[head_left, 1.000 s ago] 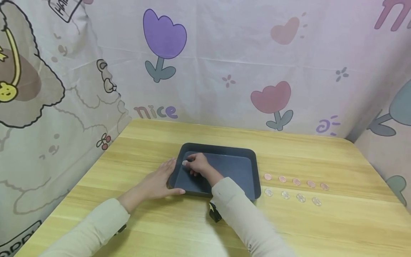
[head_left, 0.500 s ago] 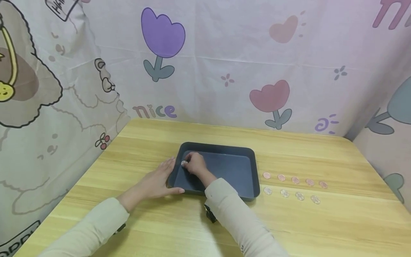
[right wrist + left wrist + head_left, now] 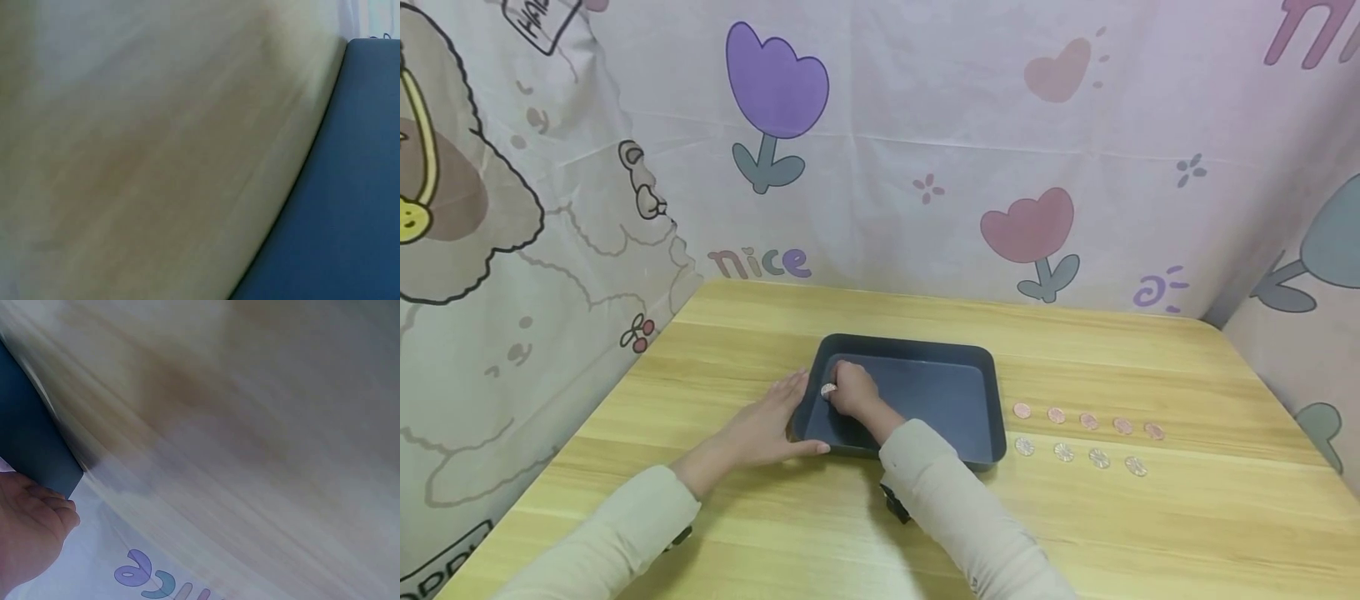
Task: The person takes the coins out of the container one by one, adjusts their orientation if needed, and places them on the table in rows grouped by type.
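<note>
A dark blue-grey rectangular tray point(image 3: 932, 396) lies on the wooden table. Inside its left end, my right hand point(image 3: 857, 393) pinches a silvery coin point(image 3: 828, 391) between thumb and curled fingers, close to the left wall. My left hand point(image 3: 767, 425) rests against the tray's outer left side, fingers straight and thumb stretched along the front corner. In the left wrist view, the fingertips of the left hand point(image 3: 34, 528) meet the tray wall point(image 3: 31, 425). The right wrist view has only the tray's outer wall point(image 3: 337, 187) and blurred table; the right hand is out of it.
Right of the tray, several copper-coloured coins point(image 3: 1088, 422) form a back row. Several silvery coins point(image 3: 1063, 452) make a second row in front of them. A printed cloth point(image 3: 880, 167) hangs behind the table point(image 3: 760, 517) and at both sides.
Inside the tray, my right hand has moved slightly left and toward me with the silvery coin, its fingers curling tighter. My left hand stays on the tray's side. The head view has shifted slightly.
</note>
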The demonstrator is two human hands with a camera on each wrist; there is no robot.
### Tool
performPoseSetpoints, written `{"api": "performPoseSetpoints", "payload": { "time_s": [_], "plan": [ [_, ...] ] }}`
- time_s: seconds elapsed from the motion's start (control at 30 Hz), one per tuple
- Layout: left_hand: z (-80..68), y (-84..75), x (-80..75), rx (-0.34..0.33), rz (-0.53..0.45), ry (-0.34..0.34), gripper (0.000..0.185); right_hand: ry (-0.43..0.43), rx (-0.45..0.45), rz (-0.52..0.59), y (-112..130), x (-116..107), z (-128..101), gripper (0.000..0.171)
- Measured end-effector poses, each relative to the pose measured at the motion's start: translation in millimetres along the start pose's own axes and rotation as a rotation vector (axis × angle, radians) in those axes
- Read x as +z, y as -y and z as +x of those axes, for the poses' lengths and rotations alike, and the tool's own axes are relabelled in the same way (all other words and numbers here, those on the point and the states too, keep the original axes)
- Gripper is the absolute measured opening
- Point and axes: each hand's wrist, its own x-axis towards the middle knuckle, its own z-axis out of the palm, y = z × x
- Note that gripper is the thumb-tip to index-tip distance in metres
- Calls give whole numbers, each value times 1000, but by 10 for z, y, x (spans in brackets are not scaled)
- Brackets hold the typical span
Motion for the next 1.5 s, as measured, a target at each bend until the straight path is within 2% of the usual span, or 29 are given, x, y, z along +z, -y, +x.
{"api": "performPoseSetpoints", "payload": {
  "time_s": [0.17,0.37,0.73,1.03,1.5],
  "plan": [
    [5,10,14,-5,-5,8,109,-39,-20,126,-58,-18,-21,20],
    [1,12,20,-10,-9,13,109,13,63,332,-123,-73,-74,23],
    [7,9,22,-16,-1,9,111,9,130,545,-274,-338,-246,20],
    [2,9,18,-17,6,4,111,-4,185,615,-450,-593,-369,18],
    [-2,6,16,-9,6,9,111,14,239,679,-775,-818,-645,15]
  ]
}}
